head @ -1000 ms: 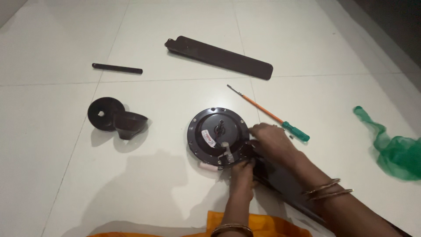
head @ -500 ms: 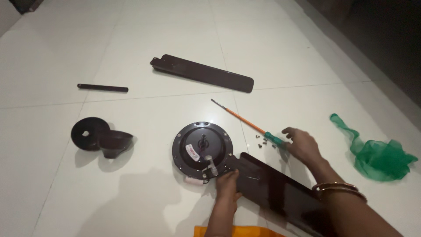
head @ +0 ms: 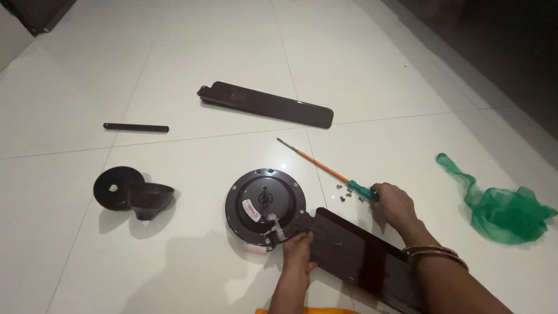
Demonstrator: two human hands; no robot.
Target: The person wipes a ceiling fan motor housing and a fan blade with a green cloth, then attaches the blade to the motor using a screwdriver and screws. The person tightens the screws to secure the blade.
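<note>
While left hand (head: 297, 247) presses dark fan blade (head: 354, 256) — grip flat | right hand (head: 395, 204) grasps green-handled screwdriver (head: 325, 167)

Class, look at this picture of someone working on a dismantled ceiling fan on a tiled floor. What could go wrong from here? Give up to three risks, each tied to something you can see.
1. The small screws lie loose on the floor beside the right hand; a nudge could scatter them.
2. The right hand is at the screwdriver, whose tip points across the open floor; it could roll or jab.
3. The left hand alone steadies the fan blade at the motor; it might slip out of line.
</note>
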